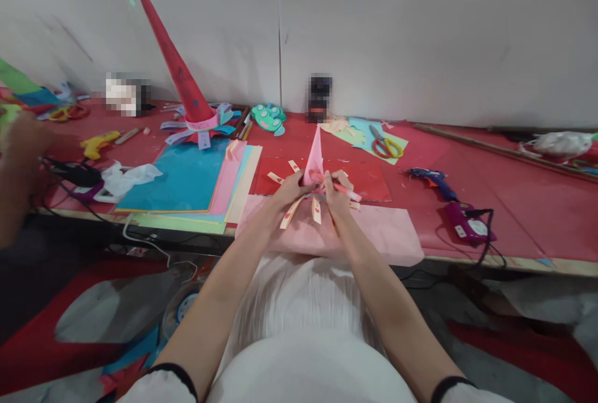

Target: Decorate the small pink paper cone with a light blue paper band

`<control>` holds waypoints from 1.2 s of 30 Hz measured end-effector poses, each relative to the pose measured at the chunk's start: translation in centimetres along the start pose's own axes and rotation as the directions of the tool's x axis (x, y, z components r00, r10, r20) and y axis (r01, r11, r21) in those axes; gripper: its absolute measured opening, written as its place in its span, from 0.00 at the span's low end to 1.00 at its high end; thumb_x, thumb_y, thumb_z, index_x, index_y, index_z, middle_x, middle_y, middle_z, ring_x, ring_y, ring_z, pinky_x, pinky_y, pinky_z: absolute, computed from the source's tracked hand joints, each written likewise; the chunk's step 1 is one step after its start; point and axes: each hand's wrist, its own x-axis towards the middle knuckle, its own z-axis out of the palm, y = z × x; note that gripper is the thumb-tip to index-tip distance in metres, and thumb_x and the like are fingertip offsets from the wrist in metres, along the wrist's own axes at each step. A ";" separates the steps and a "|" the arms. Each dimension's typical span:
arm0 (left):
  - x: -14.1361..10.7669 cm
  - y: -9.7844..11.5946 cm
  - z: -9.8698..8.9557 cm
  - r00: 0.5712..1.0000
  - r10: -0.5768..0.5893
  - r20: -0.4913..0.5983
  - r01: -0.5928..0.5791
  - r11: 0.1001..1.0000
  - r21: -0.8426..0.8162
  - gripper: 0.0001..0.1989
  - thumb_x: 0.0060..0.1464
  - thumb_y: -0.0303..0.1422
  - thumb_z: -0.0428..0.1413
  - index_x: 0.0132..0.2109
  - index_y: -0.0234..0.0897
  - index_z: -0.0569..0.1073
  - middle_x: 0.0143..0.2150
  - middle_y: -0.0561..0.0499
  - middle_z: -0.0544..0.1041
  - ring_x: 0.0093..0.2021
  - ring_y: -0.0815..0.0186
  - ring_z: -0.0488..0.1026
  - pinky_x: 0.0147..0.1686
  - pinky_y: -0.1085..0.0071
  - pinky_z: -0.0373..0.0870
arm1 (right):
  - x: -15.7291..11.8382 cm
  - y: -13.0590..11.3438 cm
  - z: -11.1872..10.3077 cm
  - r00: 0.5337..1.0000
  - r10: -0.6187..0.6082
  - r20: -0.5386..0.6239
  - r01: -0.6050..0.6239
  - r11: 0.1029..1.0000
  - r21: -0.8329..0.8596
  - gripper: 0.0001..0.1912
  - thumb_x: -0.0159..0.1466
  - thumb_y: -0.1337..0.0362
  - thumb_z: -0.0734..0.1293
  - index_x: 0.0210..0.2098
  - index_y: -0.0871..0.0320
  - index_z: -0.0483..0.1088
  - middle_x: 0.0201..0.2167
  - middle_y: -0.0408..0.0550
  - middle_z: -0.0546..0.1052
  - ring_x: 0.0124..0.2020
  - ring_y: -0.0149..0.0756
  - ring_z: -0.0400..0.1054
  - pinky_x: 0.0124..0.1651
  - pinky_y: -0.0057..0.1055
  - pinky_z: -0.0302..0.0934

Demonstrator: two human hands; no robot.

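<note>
A small pink paper cone (314, 155) stands upright in front of me, its base circled by cream paper strips (316, 210) with red marks. Fingers of my left hand (290, 190) are closed on the cone's lower left side. In my right hand (334, 196) is a red marker pen (348, 190), its tip end against the cone near the base; the exact contact is hidden by my fingers. Beneath lie a shiny red sheet (374, 184) and a pale pink sheet (390, 235) that hangs over the table's front edge.
To the left are stacked coloured sheets (182, 172), a tall red paper cone hat (175, 66) and a yellow glue gun (98, 144). Scissors (387, 144) lie behind. A blue glue gun (434, 182) and purple power socket (467, 223) are right. Another person's hand (28, 135) works far left.
</note>
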 end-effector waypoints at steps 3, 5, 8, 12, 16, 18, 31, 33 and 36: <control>0.0 -0.1 0.0 1.000 0.006 0.004 -0.006 1.000 0.001 0.21 0.48 0.40 0.59 0.47 0.33 0.71 0.41 0.44 0.76 0.39 0.61 0.72 0.43 0.63 0.69 | 0.0 -0.1 -0.1 1.000 -0.005 0.010 0.005 1.000 -0.011 0.18 0.61 0.54 0.60 0.19 0.54 0.55 0.14 0.37 0.64 0.19 0.29 0.60 0.27 0.28 0.56; 0.0 -0.1 0.1 1.000 0.002 0.005 -0.002 1.000 0.010 0.22 0.48 0.41 0.59 0.48 0.33 0.71 0.42 0.45 0.76 0.40 0.61 0.72 0.43 0.62 0.69 | 0.0 -0.3 -0.1 1.000 -0.019 0.013 0.019 1.000 -0.024 0.18 0.61 0.54 0.60 0.20 0.54 0.57 0.15 0.37 0.65 0.20 0.29 0.60 0.28 0.28 0.56; 0.0 -0.2 0.1 1.000 -0.003 0.009 0.003 1.000 0.016 0.23 0.48 0.42 0.58 0.49 0.34 0.70 0.42 0.45 0.76 0.40 0.61 0.72 0.43 0.62 0.69 | 0.0 -0.5 -0.1 0.999 -0.037 0.000 0.037 0.999 -0.036 0.18 0.62 0.53 0.60 0.20 0.55 0.58 0.16 0.38 0.65 0.20 0.28 0.60 0.29 0.28 0.56; 0.0 -0.2 0.1 1.000 0.009 0.027 -0.010 1.000 0.002 0.23 0.49 0.41 0.58 0.50 0.34 0.71 0.44 0.44 0.76 0.41 0.60 0.72 0.43 0.61 0.69 | 0.0 -0.3 -0.1 1.000 -0.021 -0.005 0.021 0.999 -0.034 0.19 0.62 0.53 0.60 0.19 0.54 0.56 0.15 0.37 0.63 0.20 0.28 0.58 0.27 0.28 0.54; 0.0 -0.1 0.1 0.999 0.021 0.033 -0.021 1.000 -0.010 0.23 0.49 0.41 0.58 0.50 0.34 0.70 0.45 0.44 0.75 0.42 0.60 0.72 0.43 0.63 0.69 | 0.1 -0.1 -0.1 1.000 -0.004 -0.008 0.004 0.999 -0.035 0.20 0.61 0.52 0.59 0.18 0.54 0.54 0.14 0.36 0.61 0.18 0.28 0.56 0.25 0.27 0.53; -0.1 0.0 0.0 0.999 0.015 0.034 -0.015 1.000 -0.011 0.23 0.49 0.41 0.58 0.50 0.34 0.70 0.44 0.44 0.76 0.41 0.61 0.72 0.43 0.63 0.69 | 0.0 -0.2 -0.1 1.000 -0.001 0.002 0.001 1.000 -0.031 0.19 0.61 0.52 0.60 0.19 0.54 0.54 0.14 0.36 0.62 0.19 0.27 0.56 0.25 0.27 0.53; -0.3 1.1 -0.1 0.999 -0.042 0.013 0.041 0.996 0.078 0.19 0.48 0.42 0.58 0.43 0.33 0.71 0.40 0.45 0.75 0.37 0.63 0.71 0.37 0.66 0.70 | 0.0 -0.2 -0.1 0.999 -0.020 -0.025 0.020 0.999 -0.025 0.19 0.61 0.54 0.59 0.18 0.54 0.53 0.14 0.36 0.59 0.18 0.27 0.54 0.24 0.27 0.52; -0.3 1.2 -0.1 0.999 -0.031 0.018 0.030 0.997 0.075 0.19 0.48 0.42 0.58 0.43 0.33 0.71 0.40 0.46 0.75 0.37 0.64 0.71 0.38 0.67 0.70 | 0.0 -0.2 -0.1 1.000 -0.009 -0.029 0.009 1.000 -0.014 0.18 0.62 0.54 0.59 0.19 0.54 0.54 0.14 0.36 0.61 0.18 0.27 0.56 0.25 0.28 0.53; -0.4 1.2 -0.1 0.999 -0.029 0.018 0.028 0.998 0.063 0.20 0.48 0.42 0.58 0.44 0.33 0.71 0.40 0.45 0.75 0.37 0.64 0.71 0.38 0.67 0.70 | 0.0 -0.1 -0.1 1.000 -0.008 -0.030 0.007 1.000 -0.014 0.18 0.62 0.53 0.59 0.20 0.54 0.55 0.15 0.37 0.63 0.19 0.28 0.59 0.27 0.28 0.55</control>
